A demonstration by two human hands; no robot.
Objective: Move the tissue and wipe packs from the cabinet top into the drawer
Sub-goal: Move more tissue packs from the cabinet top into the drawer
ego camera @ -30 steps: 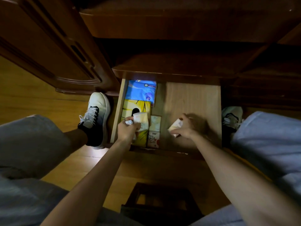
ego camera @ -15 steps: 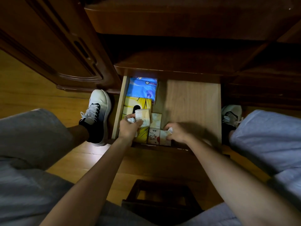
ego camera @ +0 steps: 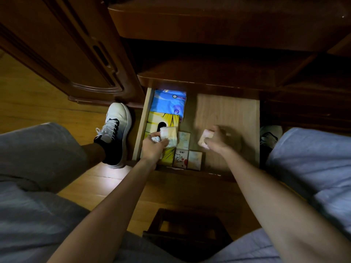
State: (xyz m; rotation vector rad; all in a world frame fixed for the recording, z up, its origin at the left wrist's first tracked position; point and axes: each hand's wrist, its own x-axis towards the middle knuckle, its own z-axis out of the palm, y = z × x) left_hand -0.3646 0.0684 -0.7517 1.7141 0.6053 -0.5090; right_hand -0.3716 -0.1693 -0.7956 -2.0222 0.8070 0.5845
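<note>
The wooden drawer point(ego camera: 228, 111) is pulled out below the cabinet. A blue pack point(ego camera: 169, 103) lies at its back left, with a yellow pack point(ego camera: 163, 120) in front of it. Three small tissue packs point(ego camera: 180, 158) lie side by side near the front edge. My left hand point(ego camera: 153, 147) hovers over the yellow pack and grips a small pale tissue pack point(ego camera: 169, 135). My right hand point(ego camera: 218, 138) is blurred over the bare drawer bottom and holds a small pinkish pack point(ego camera: 204, 138).
My knees in grey trousers frame the view left and right. A white and black shoe point(ego camera: 115, 133) stands on the wooden floor left of the drawer. A dark wooden stool point(ego camera: 186, 234) sits below me. An open cabinet door point(ego camera: 66, 54) hangs at upper left.
My right hand set a small pack down at the drawer's front beside the others, then moved up and right, and now holds a pinkish pack. My left hand has barely moved.
</note>
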